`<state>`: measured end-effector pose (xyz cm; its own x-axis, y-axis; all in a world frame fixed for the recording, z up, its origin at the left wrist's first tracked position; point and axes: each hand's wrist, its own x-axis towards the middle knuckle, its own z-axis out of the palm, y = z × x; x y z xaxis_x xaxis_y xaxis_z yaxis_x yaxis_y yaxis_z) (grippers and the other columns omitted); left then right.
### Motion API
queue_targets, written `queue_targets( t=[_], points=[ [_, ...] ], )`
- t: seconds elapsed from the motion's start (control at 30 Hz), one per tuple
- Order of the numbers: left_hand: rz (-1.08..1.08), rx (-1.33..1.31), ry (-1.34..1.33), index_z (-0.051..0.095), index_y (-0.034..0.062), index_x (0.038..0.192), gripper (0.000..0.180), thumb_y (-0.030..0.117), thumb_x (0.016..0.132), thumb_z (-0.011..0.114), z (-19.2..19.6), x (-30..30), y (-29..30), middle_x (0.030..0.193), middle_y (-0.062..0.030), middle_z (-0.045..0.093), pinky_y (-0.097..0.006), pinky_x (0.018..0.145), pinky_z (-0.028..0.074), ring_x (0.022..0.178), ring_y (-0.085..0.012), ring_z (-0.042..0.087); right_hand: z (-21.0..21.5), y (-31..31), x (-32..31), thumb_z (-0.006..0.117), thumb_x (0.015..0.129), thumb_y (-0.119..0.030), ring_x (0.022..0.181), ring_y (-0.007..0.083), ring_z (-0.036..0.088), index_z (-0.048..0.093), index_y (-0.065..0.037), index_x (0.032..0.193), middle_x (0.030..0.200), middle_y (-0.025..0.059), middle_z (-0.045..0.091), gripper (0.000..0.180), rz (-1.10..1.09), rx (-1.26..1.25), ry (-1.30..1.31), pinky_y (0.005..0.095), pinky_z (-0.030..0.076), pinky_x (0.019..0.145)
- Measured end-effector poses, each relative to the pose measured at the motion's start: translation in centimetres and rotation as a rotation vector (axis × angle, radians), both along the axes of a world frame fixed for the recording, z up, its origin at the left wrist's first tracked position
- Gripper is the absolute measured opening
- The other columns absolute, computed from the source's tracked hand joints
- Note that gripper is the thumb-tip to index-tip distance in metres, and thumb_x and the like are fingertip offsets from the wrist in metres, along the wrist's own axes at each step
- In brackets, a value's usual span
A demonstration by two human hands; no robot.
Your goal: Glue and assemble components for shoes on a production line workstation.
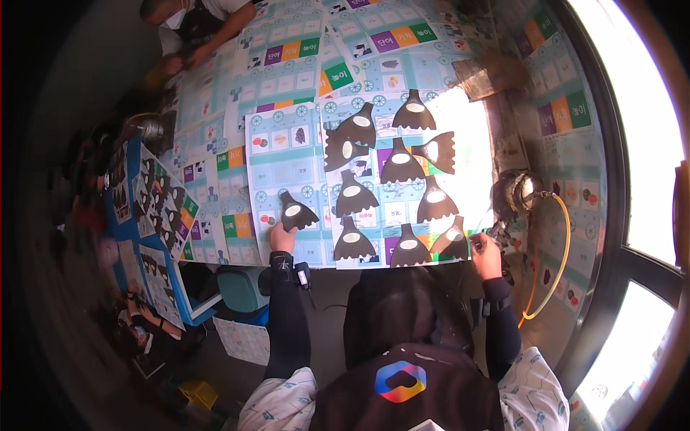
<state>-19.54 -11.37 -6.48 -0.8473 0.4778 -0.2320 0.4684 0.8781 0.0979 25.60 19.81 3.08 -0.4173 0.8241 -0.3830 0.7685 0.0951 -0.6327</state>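
Observation:
My left hand (282, 238) is closed at the lower left edge of a black bell-shaped piece (296, 213) with a scalloped rim and a pale oval. That piece lies over the left part of the printed sheets. My right hand (486, 256) has its fingers drawn together by the front right corner of the sheet; what they grip, if anything, I cannot make out. Between my hands and beyond, several matching black pieces (402, 164) are spread over a light blue printed sheet (284, 167). One black piece (451, 240) lies nearest my right hand, overlapping its neighbour.
Light blue printed sheets cover the table (208, 108). A person (198, 32) works at the far left. On the left, a blue-edged table (188, 305) holds more black pieces. A yellow hose (560, 251) curves down on the right beside a window. Below stands a teal bin (243, 289).

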Motion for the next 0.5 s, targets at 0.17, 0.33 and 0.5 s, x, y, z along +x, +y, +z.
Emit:
queue_targets(
  t=[0.17,0.33,0.5],
  points=[
    [0.397,0.462,-0.586,0.057,0.0021,0.107,0.018,0.004,0.089,0.056,6.8,2.9,3.5,0.087,-0.0084,0.068,-0.025,0.045,0.043,0.06,-0.0137,0.065,-1.5,-2.3,2.7,0.059,0.083,-0.005,0.079,0.031,0.064,0.062,0.001,0.091,0.086,0.0178,0.065,0.01,-0.017,0.054,-0.031,0.0379,0.05,0.072],
    [0.336,0.798,-1.003,0.052,0.0024,0.114,0.019,0.007,0.095,0.05,10.9,8.1,8.7,0.087,-0.007,0.065,-0.018,0.044,0.034,0.055,-0.0063,0.053,-3.0,-3.7,4.4,0.058,0.077,-0.005,0.084,0.0325,0.063,0.06,0.001,0.092,0.087,0.0178,0.064,0.016,-0.156,0.044,-0.084,0.0398,0.049,0.076],
    [0.281,0.812,-1.238,0.051,-0.0007,0.117,0.024,0.007,0.094,0.053,6.6,14.5,16.3,0.085,-0.0079,0.067,-0.018,0.043,0.034,0.052,-0.0063,0.053,-5.7,-5.2,5.3,0.058,0.075,-0.007,0.083,0.0319,0.062,0.052,0.002,0.101,0.087,0.0171,0.062,0.028,-0.251,0.078,-0.068,0.0397,0.049,0.078]
  ],
)
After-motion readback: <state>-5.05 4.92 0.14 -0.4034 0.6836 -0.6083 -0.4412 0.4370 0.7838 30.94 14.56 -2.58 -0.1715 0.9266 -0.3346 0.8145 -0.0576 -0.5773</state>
